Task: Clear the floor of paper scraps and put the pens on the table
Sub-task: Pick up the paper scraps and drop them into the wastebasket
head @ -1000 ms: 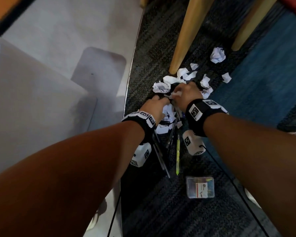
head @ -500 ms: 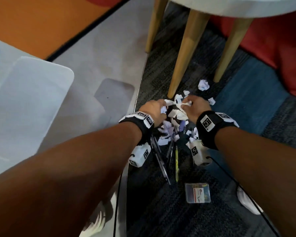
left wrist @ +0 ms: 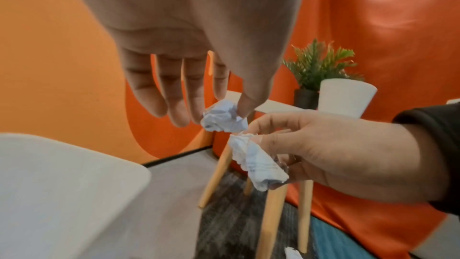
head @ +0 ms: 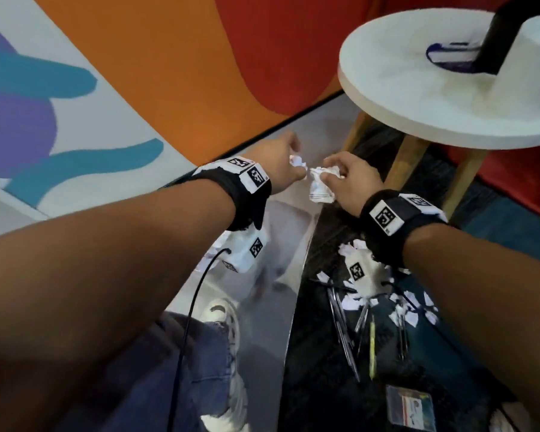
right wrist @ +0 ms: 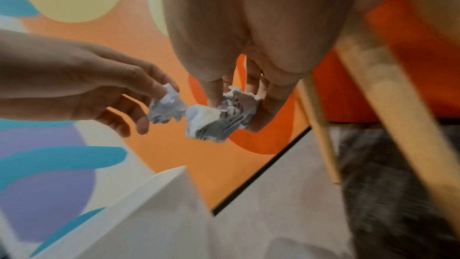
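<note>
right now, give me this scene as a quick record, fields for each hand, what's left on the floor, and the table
left hand: pinches a small crumpled paper ball
right hand: holds a larger crumpled paper wad
hands: raised above the floor, close together, beside the table
floor: paper scraps and pens lie on the dark carpet, plus a small clear plastic box
table: round, white, wooden legs; no pens seen on it

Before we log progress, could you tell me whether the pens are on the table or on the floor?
On the floor: the pens lie on the dark carpet among paper scraps.
</note>
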Demonstrator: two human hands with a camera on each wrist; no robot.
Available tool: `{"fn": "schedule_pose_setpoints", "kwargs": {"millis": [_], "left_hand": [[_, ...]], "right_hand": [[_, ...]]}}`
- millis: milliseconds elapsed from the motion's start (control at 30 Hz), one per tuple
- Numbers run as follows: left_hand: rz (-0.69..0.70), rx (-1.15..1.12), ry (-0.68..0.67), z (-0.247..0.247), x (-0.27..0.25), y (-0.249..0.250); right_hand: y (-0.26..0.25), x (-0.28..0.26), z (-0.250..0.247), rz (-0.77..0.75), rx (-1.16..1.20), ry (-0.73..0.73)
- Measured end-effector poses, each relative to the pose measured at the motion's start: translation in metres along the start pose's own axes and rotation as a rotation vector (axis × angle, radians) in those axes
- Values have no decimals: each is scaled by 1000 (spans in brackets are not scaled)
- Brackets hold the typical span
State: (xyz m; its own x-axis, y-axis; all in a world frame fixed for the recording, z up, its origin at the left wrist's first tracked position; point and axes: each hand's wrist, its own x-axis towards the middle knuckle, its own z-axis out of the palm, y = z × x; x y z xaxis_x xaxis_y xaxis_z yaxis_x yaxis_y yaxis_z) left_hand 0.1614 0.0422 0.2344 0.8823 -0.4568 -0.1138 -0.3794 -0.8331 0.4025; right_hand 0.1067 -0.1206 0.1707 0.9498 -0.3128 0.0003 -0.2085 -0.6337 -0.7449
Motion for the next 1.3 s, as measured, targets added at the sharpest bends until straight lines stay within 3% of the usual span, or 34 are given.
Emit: {"fn": "schedule_pose_setpoints", "kwargs": {"millis": [200,333,433,667,767,933,1067,1300], "left_hand": [[-195,64,41,-23,-33,-68],[-294,137,-90,-14,-41,-100],[-295,200,-187,-8,-36,-113],[-296,319,-322,-5,-25,-124],[-359,354,-381,-9,-22,-120],[-202,330,-158,-16,-20,-94],[-58,254,-80,-6,-21,-43],[78,101,-211,70,-10,21]], "right_hand": [[-69,-1,61,-148,-11,-103],[-84,-8,94,-186,-53,-130],[-88,-9,108,-202,-47,-131],[-93,-11,118,-137,-205,-236],[-86,-10,112,-129,-205,-191],[-55,-15,86,-78,-159,-102],[-5,-28,55,52,-180,-91],[97,-60,3,335,-158,-88]]}}
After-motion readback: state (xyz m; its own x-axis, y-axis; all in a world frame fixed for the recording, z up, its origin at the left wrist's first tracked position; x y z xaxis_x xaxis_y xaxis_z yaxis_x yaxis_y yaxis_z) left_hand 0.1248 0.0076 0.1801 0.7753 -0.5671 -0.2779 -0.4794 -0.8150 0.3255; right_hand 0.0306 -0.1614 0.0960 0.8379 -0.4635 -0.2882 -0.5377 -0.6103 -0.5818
